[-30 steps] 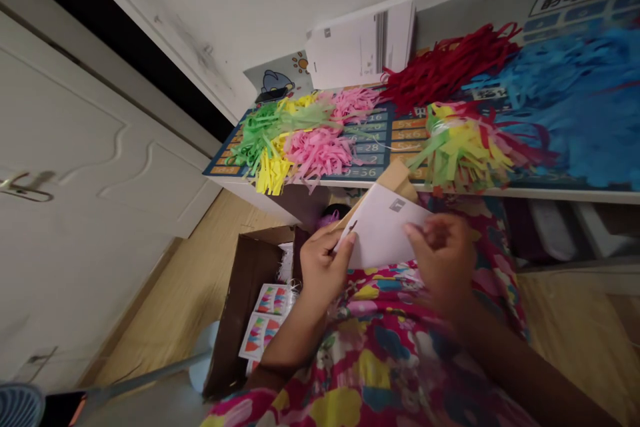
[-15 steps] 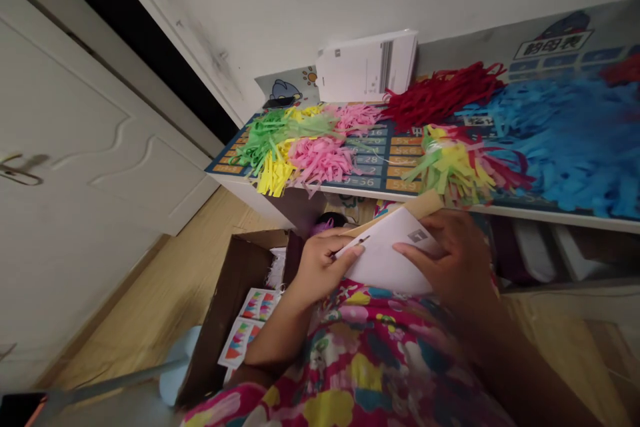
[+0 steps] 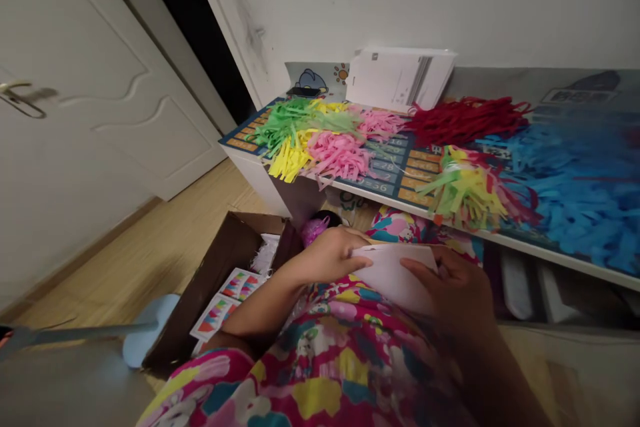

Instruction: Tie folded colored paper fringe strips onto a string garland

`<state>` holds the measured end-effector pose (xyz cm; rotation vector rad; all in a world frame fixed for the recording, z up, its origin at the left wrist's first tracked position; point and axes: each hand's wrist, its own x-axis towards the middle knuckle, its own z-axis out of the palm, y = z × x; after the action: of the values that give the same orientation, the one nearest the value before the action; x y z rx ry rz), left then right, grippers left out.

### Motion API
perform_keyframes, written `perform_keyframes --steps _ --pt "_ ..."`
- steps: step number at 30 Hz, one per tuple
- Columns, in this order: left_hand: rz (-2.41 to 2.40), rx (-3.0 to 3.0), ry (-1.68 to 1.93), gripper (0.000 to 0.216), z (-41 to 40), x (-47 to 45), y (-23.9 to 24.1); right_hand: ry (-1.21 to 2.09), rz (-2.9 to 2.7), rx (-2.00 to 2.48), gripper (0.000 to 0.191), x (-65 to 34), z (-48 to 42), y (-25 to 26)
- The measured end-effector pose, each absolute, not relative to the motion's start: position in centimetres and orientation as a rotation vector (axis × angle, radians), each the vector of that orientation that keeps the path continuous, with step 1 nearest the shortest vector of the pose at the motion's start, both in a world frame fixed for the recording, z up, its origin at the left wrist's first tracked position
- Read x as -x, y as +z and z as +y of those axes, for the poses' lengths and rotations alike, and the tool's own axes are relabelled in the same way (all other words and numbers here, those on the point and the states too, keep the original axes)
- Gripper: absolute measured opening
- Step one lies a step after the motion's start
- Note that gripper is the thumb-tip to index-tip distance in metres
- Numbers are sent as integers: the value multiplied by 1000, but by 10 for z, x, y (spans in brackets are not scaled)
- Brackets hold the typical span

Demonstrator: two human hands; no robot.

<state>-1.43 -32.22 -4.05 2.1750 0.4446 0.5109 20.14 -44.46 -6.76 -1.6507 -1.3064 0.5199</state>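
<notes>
Above my lap, my left hand [image 3: 327, 257] pinches the left edge of a white card [image 3: 393, 270] between thumb and fingers. The opposite edge is gripped by my right hand [image 3: 457, 290], with its thumb on the card's near face. A narrow tan strip shows behind the card's top edge near my left fingers; most of it is hidden. Just beyond the hands is the front edge of a desk [image 3: 360, 192]. Closest on that desk is a tassel bundle of green, yellow and red paper strips [image 3: 465, 183].
Pink [image 3: 340, 155], green [image 3: 285, 121], dark red [image 3: 470, 119] and blue [image 3: 580, 187] strips cover the desk. Behind them a stack of white cards [image 3: 387, 77] leans against the wall. An open cardboard box [image 3: 210, 280] with printed cards stands on the floor at left, near a door [image 3: 125, 80].
The white card has come lower and tipped, so its printed corner mark no longer shows and less of the tan piece is visible. Both hands keep hold; the camera view has shifted.
</notes>
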Motion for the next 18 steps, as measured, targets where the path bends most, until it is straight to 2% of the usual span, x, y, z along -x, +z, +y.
perform_keyframes --steps 4,6,10,13,16,18 --pt "265 -2236 505 19 -313 50 -16 877 -1398 1379 38 -242 -449 -78" --pt "229 -2291 556 17 -308 65 -2 857 -1257 1390 41 -259 -444 -86" --pt "171 -2302 605 16 -296 72 14 923 -1390 1276 78 -258 -423 -83" --pt "164 -2296 696 13 -288 72 16 1025 -1626 1111 56 -239 -412 -60" --pt "236 -2331 843 13 -280 77 14 991 -1735 998 47 -217 -407 -35" --pt "286 -2356 894 16 -277 82 13 913 -1768 1030 33 -205 -404 -27"
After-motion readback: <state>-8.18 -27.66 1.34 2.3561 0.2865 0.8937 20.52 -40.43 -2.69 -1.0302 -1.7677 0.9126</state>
